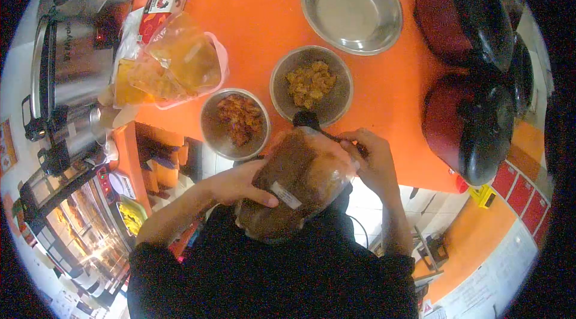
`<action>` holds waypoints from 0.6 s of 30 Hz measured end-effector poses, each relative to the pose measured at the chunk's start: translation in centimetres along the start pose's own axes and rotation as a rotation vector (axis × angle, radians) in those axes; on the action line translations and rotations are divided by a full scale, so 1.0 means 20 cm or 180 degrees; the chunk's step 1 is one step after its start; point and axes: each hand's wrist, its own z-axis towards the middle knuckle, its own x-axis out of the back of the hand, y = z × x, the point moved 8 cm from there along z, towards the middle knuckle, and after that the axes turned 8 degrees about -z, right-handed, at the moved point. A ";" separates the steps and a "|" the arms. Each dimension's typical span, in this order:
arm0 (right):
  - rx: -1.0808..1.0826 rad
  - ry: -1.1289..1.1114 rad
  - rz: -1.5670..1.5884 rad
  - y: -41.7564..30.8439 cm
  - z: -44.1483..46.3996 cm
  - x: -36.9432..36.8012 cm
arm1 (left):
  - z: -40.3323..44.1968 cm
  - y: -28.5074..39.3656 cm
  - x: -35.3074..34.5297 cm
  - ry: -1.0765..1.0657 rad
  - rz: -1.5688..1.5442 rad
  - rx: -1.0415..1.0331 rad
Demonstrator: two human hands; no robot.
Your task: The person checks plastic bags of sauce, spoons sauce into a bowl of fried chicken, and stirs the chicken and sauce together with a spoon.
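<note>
A clear plastic bag (300, 184) with brown contents and a small white label is held close to my body. My left hand (240, 186) grips its left side, the thumb lying beside the label. At the bag's upper right edge, the fingers of my right hand (373, 160) are pinched together on the plastic. A black utensil (307, 120) lies at the near rim of a metal bowl (277, 88) that holds yellow-brown fried pieces (311, 83). Left of it, another metal bowl (207, 124) contains reddish-brown pieces (240, 118).
A large metal bowl (351, 7) stands at the back of the orange table (252, 7). Two dark red pots with black lids (474, 121) line the right. A pink-rimmed tub (222, 58) with orange-filled bags (180, 61) and a red-white box (162, 10) sit at left.
</note>
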 end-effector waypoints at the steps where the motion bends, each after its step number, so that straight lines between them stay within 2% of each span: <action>1: -0.0009 -0.0013 -0.0026 0.01 0.00 0.00 | 0.01 0.00 0.01 0.0035 0.0012 -0.0033; 3: 0.0016 -0.0031 0.0032 0.02 0.00 -0.01 | 0.04 -0.01 0.03 0.0104 0.0036 -0.0099; 6: 0.0057 -0.0030 0.0033 0.03 0.00 -0.01 | 0.07 0.03 0.01 0.0386 0.0004 0.0184; 9: 0.0085 0.0003 0.0070 0.03 0.00 0.00 | 0.11 0.00 0.06 0.0656 0.0347 0.0111; 12: -0.0069 0.0026 -0.0031 0.05 0.01 0.01 | 0.13 -0.05 0.07 0.0584 0.0047 0.0336; 18: -0.0132 0.0053 -0.0128 0.03 0.02 0.03 | 0.14 -0.06 0.07 0.0466 0.0098 0.0174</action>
